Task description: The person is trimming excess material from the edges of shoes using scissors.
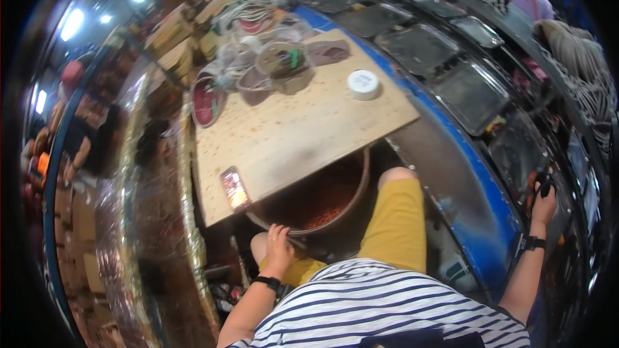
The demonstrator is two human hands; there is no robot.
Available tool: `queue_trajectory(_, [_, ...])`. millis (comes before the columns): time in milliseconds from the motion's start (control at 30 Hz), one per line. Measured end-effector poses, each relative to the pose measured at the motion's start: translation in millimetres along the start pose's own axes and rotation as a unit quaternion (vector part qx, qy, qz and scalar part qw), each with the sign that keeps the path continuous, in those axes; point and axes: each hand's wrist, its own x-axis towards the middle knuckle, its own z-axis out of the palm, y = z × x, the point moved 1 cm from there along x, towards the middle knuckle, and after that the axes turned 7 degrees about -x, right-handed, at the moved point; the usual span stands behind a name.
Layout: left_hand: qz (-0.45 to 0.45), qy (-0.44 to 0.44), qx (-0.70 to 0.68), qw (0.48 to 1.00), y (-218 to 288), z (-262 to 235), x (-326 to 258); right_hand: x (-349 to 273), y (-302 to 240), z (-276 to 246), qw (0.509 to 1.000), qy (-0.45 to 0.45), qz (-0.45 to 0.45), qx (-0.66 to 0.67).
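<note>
My left hand (278,249) is beside my left knee, next to the near rim of a round tub (366,177). Its fingers are stretched out and hold nothing that I can see. Reddish scraps (324,217) lie in the bottom of the tub, which is partly under a wooden board. Far out to the right, my right hand (545,206) is closed around what looks like scissors (537,187) with dark and reddish handles. That hand is over the metal trays, and the tool's blades are hard to make out.
The wooden board (309,125) carries a lit phone (235,189), a white round container (363,84), a tape roll (284,60) and shoe-upper-like pieces (207,100). Black trays (467,96) line the right side past a blue edge (464,187). People (84,135) are at the far left.
</note>
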Motion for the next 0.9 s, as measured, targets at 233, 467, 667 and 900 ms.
queue_trajectory(233, [-0.041, 0.067, -0.115, 0.990, 17, -2, 1, -129, -262, 1, 0.852, -0.048, -0.461, 0.244])
queue_trajectory(467, [-0.089, 0.045, -0.416, 0.904, 39, -10, 0, -274, -396, 4, 0.650, -0.209, -0.624, 0.380])
queue_trajectory(667, [-0.181, 0.016, -0.555, 0.812, 25, 1, 3, -338, -384, 4, 0.572, -0.345, -0.660, 0.344])
queue_trajectory(900, [-0.150, -0.059, -0.160, 0.974, 70, -17, 81, -296, -357, -13, 0.661, -0.391, -0.531, 0.357])
